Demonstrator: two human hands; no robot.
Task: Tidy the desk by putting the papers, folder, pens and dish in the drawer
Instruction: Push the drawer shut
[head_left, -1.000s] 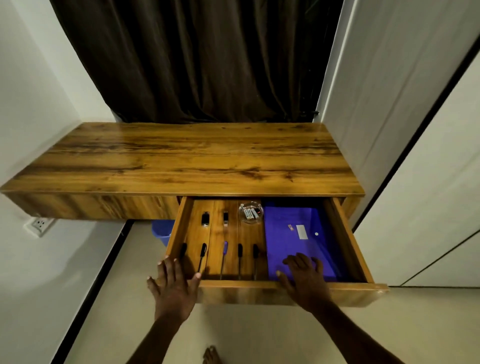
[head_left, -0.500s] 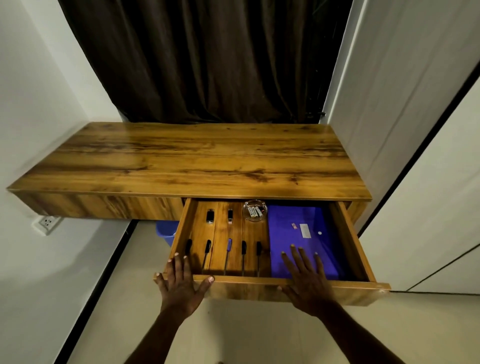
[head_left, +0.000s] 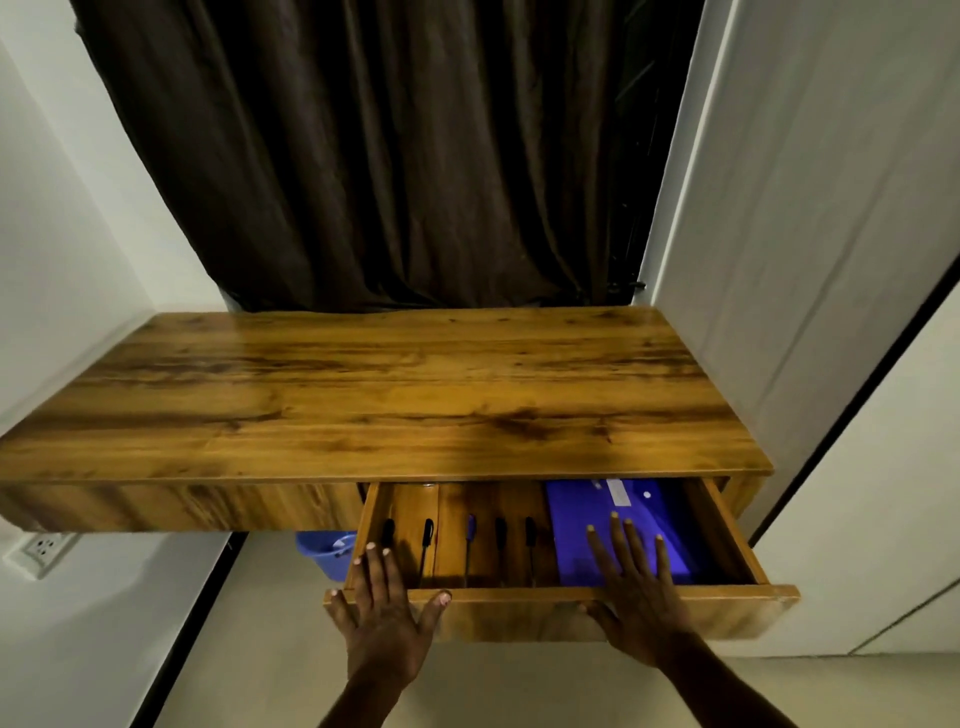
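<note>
The wooden drawer (head_left: 727, 610) under the desk (head_left: 374, 395) stands partly open. Inside, a purple folder (head_left: 587, 525) lies on the right and several pens (head_left: 500, 535) lie side by side on the left. The dish is almost hidden under the desk's edge; only a glint of its rim (head_left: 427, 486) shows. My left hand (head_left: 387, 618) presses flat on the drawer's front at the left, fingers spread. My right hand (head_left: 636, 592) presses flat on the front at the right, with its fingers reaching over the folder. Neither hand holds anything.
A dark curtain (head_left: 395, 156) hangs behind the desk. White walls close in on both sides, with a socket (head_left: 44, 548) low on the left wall. A blue bin (head_left: 324, 551) stands on the floor under the desk, left of the drawer.
The drawer has slid inward under both palms; the dish and the back of the folder have gone under the desk's edge. The camera has moved nearer.
</note>
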